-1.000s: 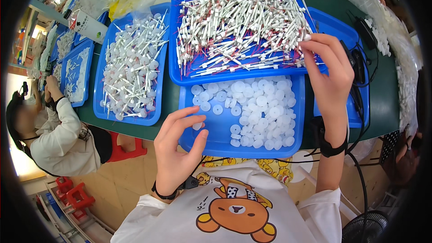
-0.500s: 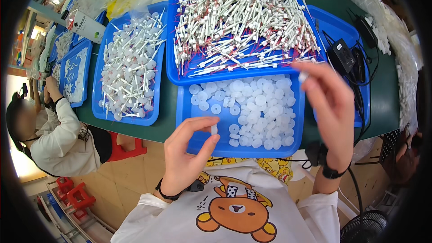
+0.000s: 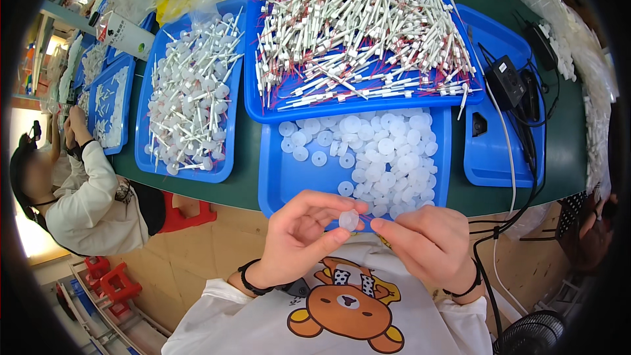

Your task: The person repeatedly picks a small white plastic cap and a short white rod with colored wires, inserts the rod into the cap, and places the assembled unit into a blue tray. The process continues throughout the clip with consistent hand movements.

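Note:
My left hand (image 3: pixel 296 240) pinches a translucent white disc (image 3: pixel 349 220) between thumb and fingertips, above my lap. Close to its right side, my right hand (image 3: pixel 430 243) is closed, its thumb and forefinger pinching what looks like a thin reddish wire (image 3: pixel 366 219) at the disc. The rest of what those fingers hold is hidden. Just beyond both hands lies a blue tray (image 3: pixel 279 181) with many similar discs (image 3: pixel 388 164). Overlapping its far side, another blue tray (image 3: pixel 252 92) holds a heap of thin white sticks with red wires (image 3: pixel 361 26).
On the left, a blue tray (image 3: pixel 141 148) holds sticks with discs. A blue tray (image 3: pixel 483 158) with black adapters (image 3: pixel 503 82) and cables is at right. A co-worker (image 3: pixel 89 190) sits far left, near red stools (image 3: pixel 118 283). A fan (image 3: pixel 532 332) stands lower right.
My right hand has come down from the stick tray's near edge to beside my left hand. My left hand has shifted right and turned the disc's flat face into view.

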Demonstrator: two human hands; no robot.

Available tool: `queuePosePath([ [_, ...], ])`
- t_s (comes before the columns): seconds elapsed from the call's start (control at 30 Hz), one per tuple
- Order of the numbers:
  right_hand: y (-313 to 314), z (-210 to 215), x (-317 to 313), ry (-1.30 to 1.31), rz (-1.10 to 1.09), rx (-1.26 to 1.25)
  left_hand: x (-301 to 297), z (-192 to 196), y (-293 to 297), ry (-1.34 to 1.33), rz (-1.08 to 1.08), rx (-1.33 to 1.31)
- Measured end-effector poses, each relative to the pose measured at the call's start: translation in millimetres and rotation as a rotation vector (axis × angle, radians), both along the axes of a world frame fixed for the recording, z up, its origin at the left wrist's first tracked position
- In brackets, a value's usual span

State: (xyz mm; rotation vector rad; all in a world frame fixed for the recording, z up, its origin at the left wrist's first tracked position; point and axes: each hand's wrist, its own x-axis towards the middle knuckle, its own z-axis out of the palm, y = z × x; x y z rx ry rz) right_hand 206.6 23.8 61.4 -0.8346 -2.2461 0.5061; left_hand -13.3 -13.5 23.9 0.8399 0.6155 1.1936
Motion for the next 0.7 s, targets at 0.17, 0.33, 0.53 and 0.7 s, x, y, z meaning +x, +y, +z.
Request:
queuePosePath([
  [0.17, -4, -1, 2, -0.056, 0.036, 0.061, 1, -3, -2, -0.044, -0.003, -0.028],
  [0.33, -7, 2, -1, -0.08, 0.045, 0.123, 3, 0, -2, -0.065, 0.026, -0.088],
  [0.53, -6, 1, 2, -0.085, 0.043, 0.071, 4, -3, -2, -0.006, -0.056, -0.027],
  [0.7, -11, -3, 0, -0.003, -0.006, -0.143, 8, -2, 0, 0.017, -0.105, 0.006],
])
